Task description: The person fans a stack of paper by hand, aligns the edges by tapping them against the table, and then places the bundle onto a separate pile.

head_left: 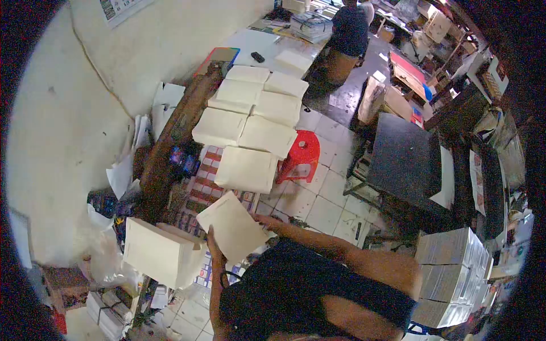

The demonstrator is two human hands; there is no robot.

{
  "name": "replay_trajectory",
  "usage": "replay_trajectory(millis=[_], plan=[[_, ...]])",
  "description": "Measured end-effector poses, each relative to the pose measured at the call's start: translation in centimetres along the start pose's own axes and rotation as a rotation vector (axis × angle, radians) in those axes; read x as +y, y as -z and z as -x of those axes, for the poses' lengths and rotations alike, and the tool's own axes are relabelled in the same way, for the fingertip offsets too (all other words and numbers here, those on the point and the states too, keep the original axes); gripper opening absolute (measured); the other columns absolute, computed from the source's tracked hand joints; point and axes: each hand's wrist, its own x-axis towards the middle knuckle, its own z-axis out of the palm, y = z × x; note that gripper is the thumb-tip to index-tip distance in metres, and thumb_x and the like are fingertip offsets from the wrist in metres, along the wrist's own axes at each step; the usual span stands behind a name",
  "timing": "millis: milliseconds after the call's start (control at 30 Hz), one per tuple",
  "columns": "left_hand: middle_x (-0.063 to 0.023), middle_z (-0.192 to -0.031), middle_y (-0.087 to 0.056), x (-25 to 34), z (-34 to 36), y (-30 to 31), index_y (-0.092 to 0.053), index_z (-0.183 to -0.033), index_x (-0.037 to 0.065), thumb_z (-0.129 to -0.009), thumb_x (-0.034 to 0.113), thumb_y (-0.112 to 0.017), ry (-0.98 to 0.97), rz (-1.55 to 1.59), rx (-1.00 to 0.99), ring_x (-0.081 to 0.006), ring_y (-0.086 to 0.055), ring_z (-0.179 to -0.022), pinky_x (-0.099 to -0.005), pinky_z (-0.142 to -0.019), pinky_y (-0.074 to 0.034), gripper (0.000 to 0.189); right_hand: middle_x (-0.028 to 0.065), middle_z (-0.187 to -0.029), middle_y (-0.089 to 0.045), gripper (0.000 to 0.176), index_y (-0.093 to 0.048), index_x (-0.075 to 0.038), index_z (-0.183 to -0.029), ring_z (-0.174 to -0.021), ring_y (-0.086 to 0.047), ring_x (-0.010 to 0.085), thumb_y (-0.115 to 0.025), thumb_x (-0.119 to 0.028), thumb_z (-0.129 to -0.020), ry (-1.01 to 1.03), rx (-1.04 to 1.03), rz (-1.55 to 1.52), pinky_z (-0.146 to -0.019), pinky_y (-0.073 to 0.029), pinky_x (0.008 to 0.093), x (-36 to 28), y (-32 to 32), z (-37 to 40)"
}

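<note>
A cream-coloured stack of paper (232, 226) is held in front of my body, tilted, between both hands. My left hand (214, 245) grips its lower left edge with the thumb on top. On the opposite edge, my right hand (265, 221) closes around the right corner. Just beyond it, several similar cream paper stacks (244, 169) lie in two rough columns on the table. To my left stands a thick cream paper pile (156, 253). Under the held stack, a printed sheet with a repeated card-like pattern (202, 196) covers the tabletop.
A red plastic stool (305, 149) stands right of the table on the tiled floor. A dark table (401, 153) is farther right, with bundled paper stacks (446, 267) nearer me. Another person (348, 31) is at the back. A wall (62, 142) bounds the left.
</note>
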Motion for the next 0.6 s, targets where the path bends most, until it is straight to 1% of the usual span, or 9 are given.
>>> replay_trajectory(millis=[33, 133, 167, 233, 333, 400, 433, 500, 600], plan=[[-0.0133, -0.122, -0.057, -0.3, -0.7, 1.0, -0.045, -0.133, 0.001, -0.094, 0.045, -0.047, 0.044, -0.001, 0.01, -0.0266, -0.059, -0.108, -0.0397, -0.095, -0.046, 0.058, 0.0137, -0.145, -0.039, 0.087, -0.04, -0.004, -0.141, -0.132, -0.037, 0.0264, -0.07, -0.053, -0.077, -0.004, 0.014, -0.003, -0.11, -0.029, 0.0401, -0.1, -0.1, 0.6], [-0.0126, -0.119, -0.059, -0.3, -1.2, 2.9, -0.047, -0.131, 0.0, -0.095, 0.043, -0.047, -0.03, -0.122, -0.055, -0.0254, -0.06, -0.105, -0.0382, -0.094, -0.047, 0.055, 0.0139, -0.145, -0.04, 0.086, -0.04, -0.004, -0.141, -0.132, -0.037, 0.0264, -0.071, -0.052, -0.076, -0.009, 0.035, -0.006, -0.11, -0.03, 0.0402, -1.0, -0.4, 1.6], [-0.0134, -0.121, -0.058, 0.8, 0.1, 1.1, -0.046, -0.131, -0.001, -0.095, 0.043, -0.047, -0.033, -0.143, -0.09, -0.0243, -0.06, -0.106, -0.0381, -0.094, -0.047, 0.057, 0.0139, -0.144, -0.04, 0.086, -0.04, -0.003, -0.141, -0.132, -0.037, 0.0263, -0.071, -0.051, -0.076, -0.015, 0.034, -0.004, -0.11, -0.03, 0.0402, -1.4, -0.4, 1.7], [-0.0141, -0.122, -0.058, 1.0, 0.1, 1.5, -0.046, -0.131, 0.0, -0.095, 0.043, -0.047, -0.023, -0.146, -0.064, -0.0247, -0.06, -0.107, -0.038, -0.094, -0.047, 0.057, 0.014, -0.144, -0.04, 0.086, -0.04, -0.003, -0.141, -0.132, -0.037, 0.0263, -0.072, -0.05, -0.076, -0.018, 0.029, 0.001, -0.11, -0.03, 0.0403, -2.1, -0.3, 2.0], [-0.0153, -0.124, -0.057, 1.0, -0.5, 2.0, -0.044, -0.133, 0.0, -0.094, 0.044, -0.047, 0.011, -0.035, -0.06, -0.0264, -0.06, -0.107, -0.0393, -0.093, -0.049, 0.059, 0.0142, -0.144, -0.041, 0.086, -0.04, -0.002, -0.14, -0.132, -0.038, 0.0263, -0.073, -0.049, -0.076, -0.027, -0.013, 0.021, -0.11, -0.03, 0.0404, -3.4, 0.5, 2.1], [-0.0154, -0.124, -0.056, 1.4, 0.3, 1.1, -0.044, -0.133, 0.0, -0.094, 0.045, -0.047, 0.041, 0.009, -0.024, -0.0274, -0.06, -0.107, -0.0403, -0.092, -0.05, 0.06, 0.0144, -0.143, -0.041, 0.086, -0.04, -0.002, -0.14, -0.132, -0.038, 0.0262, -0.073, -0.048, -0.076, -0.024, -0.055, 0.04, -0.11, -0.03, 0.0404, -4.3, 1.8, 1.6], [-0.0152, -0.124, -0.056, 1.7, 0.7, 0.2, -0.043, -0.134, 0.001, -0.093, 0.047, -0.045, -0.021, -0.033, 0.037, -0.0285, -0.06, -0.107, -0.0415, -0.091, -0.051, 0.062, 0.0144, -0.143, -0.042, 0.086, -0.04, -0.002, -0.14, -0.132, -0.038, 0.0262, -0.073, -0.047, -0.075, -0.023, -0.082, 0.051, -0.11, -0.03, 0.0405, -4.7, 2.6, 1.3], [-0.0147, -0.123, -0.057, 1.5, -0.7, 1.2, -0.042, -0.135, 0.001, -0.094, 0.046, -0.045, -0.066, -0.041, 0.014, -0.0282, -0.06, -0.107, -0.041, -0.092, -0.05, 0.061, 0.0146, -0.143, -0.042, 0.086, -0.04, -0.001, -0.14, -0.131, -0.038, 0.0262, -0.074, -0.046, -0.075, -0.018, -0.149, 0.081, -0.11, -0.03, 0.0405, -6.1, 4.2, 0.5], [-0.0141, -0.122, -0.057, -1.5, -1.7, 2.4, -0.04, -0.137, 0.002, -0.094, 0.042, -0.047, -0.165, 0.002, 0.102, -0.0255, -0.059, -0.108, -0.0386, -0.094, -0.049, 0.06, 0.0147, -0.142, -0.042, 0.086, -0.04, -0.001, -0.14, -0.131, -0.039, 0.0261, -0.075, -0.045, -0.075, -0.021, -0.289, 0.131, -0.11, -0.031, 0.0406, -9.0, 6.1, -1.0]])
